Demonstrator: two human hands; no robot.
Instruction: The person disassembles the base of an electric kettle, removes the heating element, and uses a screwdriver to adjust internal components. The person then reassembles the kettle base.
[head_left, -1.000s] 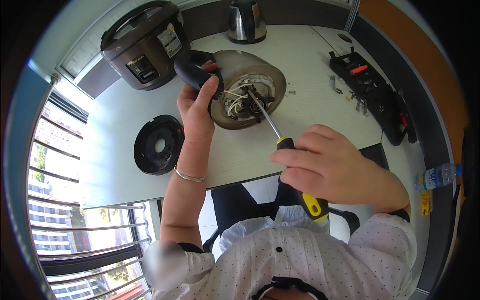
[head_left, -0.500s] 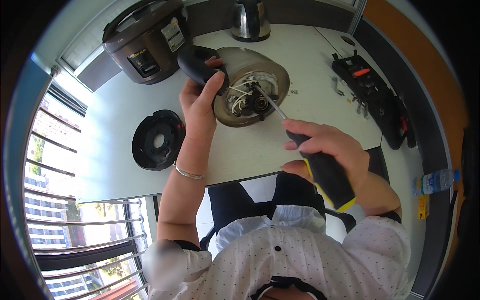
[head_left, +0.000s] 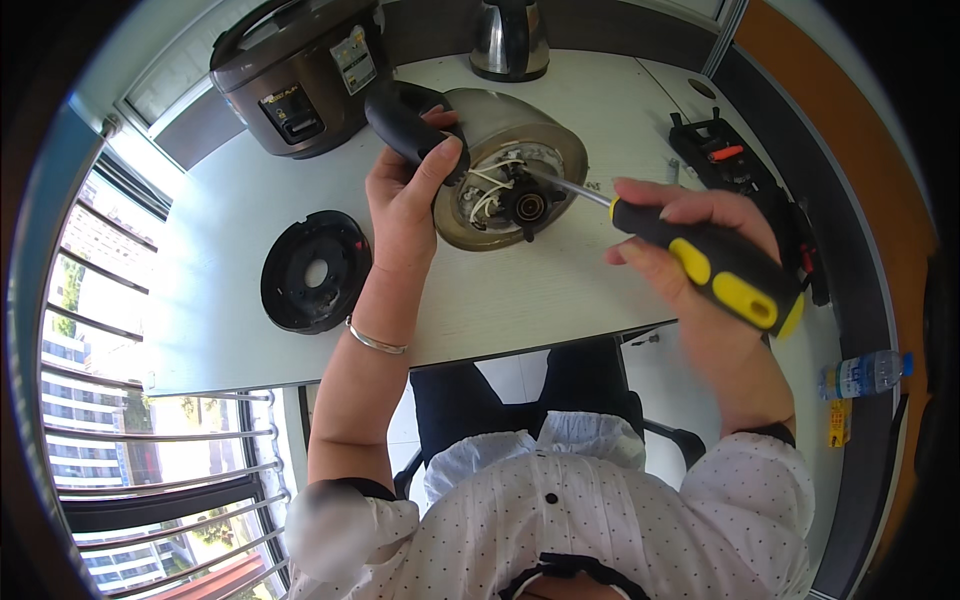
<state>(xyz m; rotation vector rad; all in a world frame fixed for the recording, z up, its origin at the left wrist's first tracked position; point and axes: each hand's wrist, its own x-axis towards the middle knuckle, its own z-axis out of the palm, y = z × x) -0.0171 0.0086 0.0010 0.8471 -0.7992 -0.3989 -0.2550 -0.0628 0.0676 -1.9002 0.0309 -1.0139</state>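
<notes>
My left hand (head_left: 405, 195) is wrapped round the black handle of an electric kettle (head_left: 548, 133), which lies tipped on its side on the table. The kettle's open underside faces me, showing white wires and a round black connector (head_left: 528, 206). My right hand (head_left: 700, 240) grips a black and yellow screwdriver (head_left: 715, 268). Its metal shaft points left into the kettle's underside; whether the tip touches a screw I cannot tell. To the left of my left forearm lies the round black base cover (head_left: 316, 272), taken off the kettle.
A brown rice cooker (head_left: 295, 85) stands at the back left, and a second steel kettle (head_left: 509, 40) at the back. A black tool case (head_left: 735, 165) lies open on the right. Further right is a water bottle (head_left: 865, 375). A barred window (head_left: 150, 430) is on the left.
My right hand has moved right and up, and the screwdriver has swung to a flatter angle, its yellow grips now showing. My left hand still holds the kettle handle.
</notes>
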